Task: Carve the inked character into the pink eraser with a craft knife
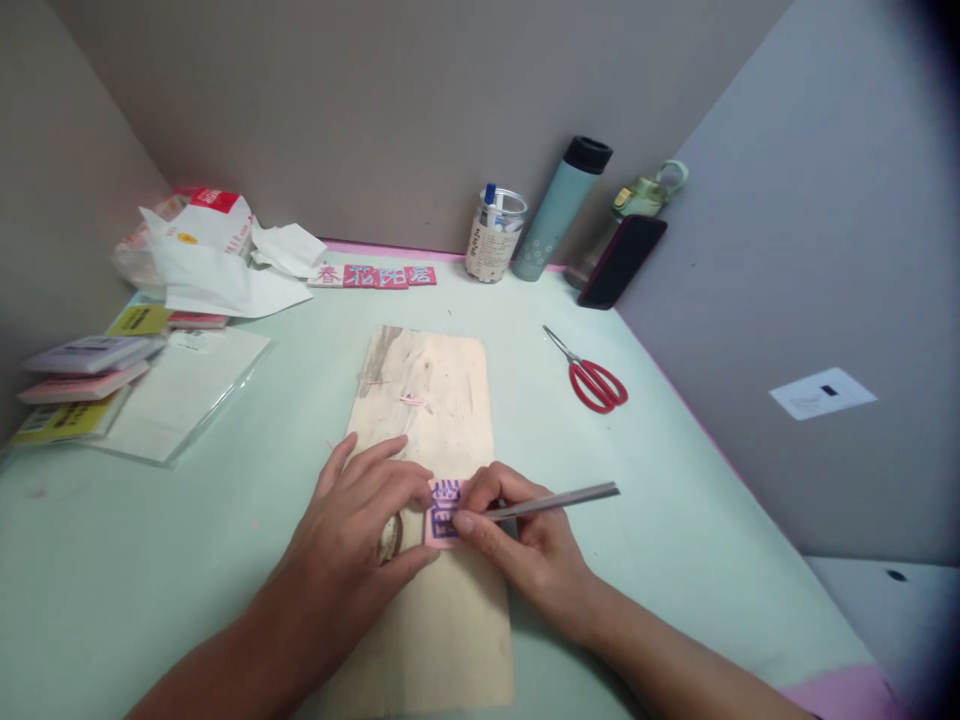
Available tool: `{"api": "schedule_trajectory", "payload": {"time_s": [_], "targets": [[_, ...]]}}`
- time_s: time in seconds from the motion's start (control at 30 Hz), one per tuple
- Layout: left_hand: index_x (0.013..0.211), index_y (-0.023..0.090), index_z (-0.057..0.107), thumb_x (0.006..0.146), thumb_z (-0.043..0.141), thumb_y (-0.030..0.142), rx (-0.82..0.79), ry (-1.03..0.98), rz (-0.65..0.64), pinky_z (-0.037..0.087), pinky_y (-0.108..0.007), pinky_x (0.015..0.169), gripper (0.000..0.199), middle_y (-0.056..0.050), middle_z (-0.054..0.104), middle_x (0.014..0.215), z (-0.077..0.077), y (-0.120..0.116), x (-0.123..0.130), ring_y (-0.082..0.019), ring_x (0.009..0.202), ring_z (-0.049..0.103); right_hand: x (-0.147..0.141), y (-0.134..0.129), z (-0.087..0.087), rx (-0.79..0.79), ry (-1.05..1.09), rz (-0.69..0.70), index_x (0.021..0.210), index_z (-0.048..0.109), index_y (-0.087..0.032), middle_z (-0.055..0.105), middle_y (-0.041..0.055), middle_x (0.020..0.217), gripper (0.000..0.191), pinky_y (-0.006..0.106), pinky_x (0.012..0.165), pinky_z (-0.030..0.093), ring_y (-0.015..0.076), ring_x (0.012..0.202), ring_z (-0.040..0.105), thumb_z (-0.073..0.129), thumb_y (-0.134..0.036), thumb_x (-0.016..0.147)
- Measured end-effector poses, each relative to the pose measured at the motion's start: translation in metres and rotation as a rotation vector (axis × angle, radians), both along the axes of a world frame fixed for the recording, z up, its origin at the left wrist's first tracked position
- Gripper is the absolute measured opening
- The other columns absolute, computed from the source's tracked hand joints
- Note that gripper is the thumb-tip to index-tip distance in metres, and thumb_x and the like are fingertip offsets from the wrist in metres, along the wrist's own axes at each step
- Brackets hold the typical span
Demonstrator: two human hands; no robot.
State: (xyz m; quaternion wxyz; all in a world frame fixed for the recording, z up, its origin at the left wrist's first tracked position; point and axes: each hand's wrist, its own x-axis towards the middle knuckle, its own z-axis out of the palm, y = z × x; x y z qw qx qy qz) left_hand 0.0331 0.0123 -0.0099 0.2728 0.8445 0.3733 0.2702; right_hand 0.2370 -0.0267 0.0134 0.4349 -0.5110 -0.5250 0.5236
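A small pink block (442, 538) with purple character strokes drawn on it lies on a pale wooden board (427, 640). My left hand (367, 510) holds its left edge between thumb and index finger, with the other fingers spread over the board. In my right hand (529, 535) is a slim silver carving knife (570, 497), gripped like a pen. Its shaft points up to the right, and the working tip is hidden by my fingers at the block's right side. Beneath my left palm shows a round brownish shape (391, 538), partly covered. Thin pink shavings (412, 399) lie farther up the board.
Red-handled scissors (596, 385) lie right of the board. At the back stand a pen jar (495, 237), a teal bottle (562, 210) and a leaning phone (624, 262). Carved character blocks (386, 276), paper packaging (225, 265) and stacked packets (90, 365) occupy the left and back.
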Motion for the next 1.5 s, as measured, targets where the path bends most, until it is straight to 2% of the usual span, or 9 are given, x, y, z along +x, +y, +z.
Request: {"api": "schedule_trajectory", "payload": {"time_s": [0.27, 0.4, 0.73, 1.13, 1.5], "targets": [[0.11, 0.031, 0.06, 0.096, 0.057, 0.024, -0.015, 0.019, -0.029, 0.018, -0.065, 0.12, 0.016, -0.001, 0.071, 0.12, 0.0023, 0.0013, -0.0025, -0.031, 0.139, 0.048, -0.0005, -0.0007, 0.0003, -0.03, 0.019, -0.05, 0.075, 0.053, -0.022, 0.052, -0.0014, 0.069, 0.035, 0.029, 0.06, 0.037, 0.0158, 0.066, 0.046, 0.07, -0.047, 0.09], [0.11, 0.031, 0.06, 0.096, 0.057, 0.024, -0.019, 0.018, -0.026, 0.019, -0.065, 0.12, 0.016, -0.001, 0.071, 0.119, 0.0016, 0.0016, -0.0014, -0.031, 0.139, 0.048, -0.0026, 0.0005, 0.0012, 0.015, -0.011, -0.021, 0.073, 0.052, -0.022, 0.051, -0.0024, 0.066, 0.034, 0.027, 0.054, 0.037, 0.0142, 0.06, 0.045, 0.069, -0.045, 0.092], [0.109, 0.031, 0.059, 0.094, 0.055, 0.021, 0.019, 0.029, -0.025, 0.019, -0.066, 0.12, 0.018, -0.001, 0.07, 0.119, 0.0033, 0.0003, -0.0016, -0.03, 0.138, 0.048, -0.0018, 0.0012, 0.0025, 0.037, -0.054, 0.006, 0.073, 0.054, -0.021, 0.052, -0.0024, 0.067, 0.024, 0.028, 0.057, 0.036, 0.0137, 0.062, 0.044, 0.066, -0.031, 0.092], [0.106, 0.031, 0.061, 0.097, 0.053, 0.023, -0.007, 0.028, -0.033, 0.018, -0.065, 0.12, 0.014, -0.001, 0.069, 0.12, 0.0018, 0.0022, -0.0034, -0.03, 0.138, 0.047, 0.0017, 0.0014, 0.0025, 0.052, -0.082, 0.035, 0.075, 0.059, -0.02, 0.056, -0.0005, 0.072, 0.02, 0.029, 0.06, 0.036, 0.0147, 0.066, 0.048, 0.066, -0.029, 0.091], [0.094, 0.028, 0.059, 0.098, 0.049, 0.021, 0.034, -0.002, 0.0, 0.019, -0.062, 0.118, 0.013, -0.001, 0.07, 0.114, -0.0036, 0.0023, 0.0015, -0.028, 0.135, 0.049, 0.0007, 0.0028, 0.0015, 0.036, -0.036, 0.045, 0.075, 0.058, -0.019, 0.055, -0.0005, 0.071, 0.019, 0.028, 0.058, 0.036, 0.0142, 0.064, 0.047, 0.067, -0.027, 0.09]]}}
